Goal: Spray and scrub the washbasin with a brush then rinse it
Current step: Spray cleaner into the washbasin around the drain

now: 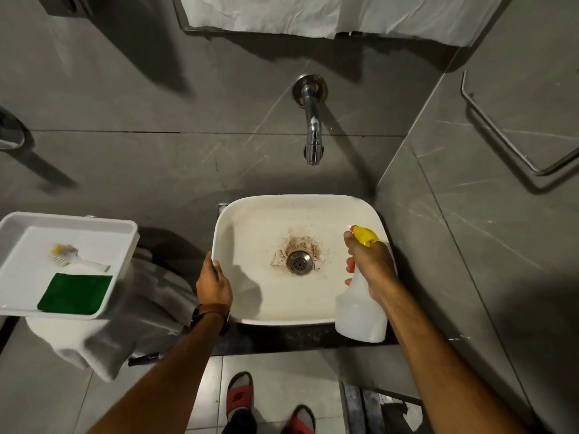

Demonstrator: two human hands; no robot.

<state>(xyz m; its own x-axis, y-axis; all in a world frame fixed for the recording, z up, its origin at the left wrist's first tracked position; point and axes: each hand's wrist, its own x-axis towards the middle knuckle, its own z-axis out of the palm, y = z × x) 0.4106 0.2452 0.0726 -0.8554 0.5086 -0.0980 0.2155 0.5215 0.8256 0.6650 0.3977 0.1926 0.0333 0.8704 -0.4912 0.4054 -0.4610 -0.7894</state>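
A white square washbasin [257, 223] sits below a chrome wall tap [313, 133]. Brown grime rings its metal drain [299, 261]. My left hand [214, 283] grips the basin's left rim. My right hand [371, 264] holds a translucent white spray bottle [360, 314] with a yellow nozzle over the basin's right side, the nozzle pointing left toward the bowl. A white-handled scrub brush [75, 256] lies in a white tray [18, 220] at the left, apart from both hands.
A green scouring pad [75, 292] lies in the tray beside the brush. Grey and white cloths [103, 343] hang under the tray. A metal towel rail [501, 133] is on the right wall. My feet in red sandals [239, 393] stand on the tiled floor.
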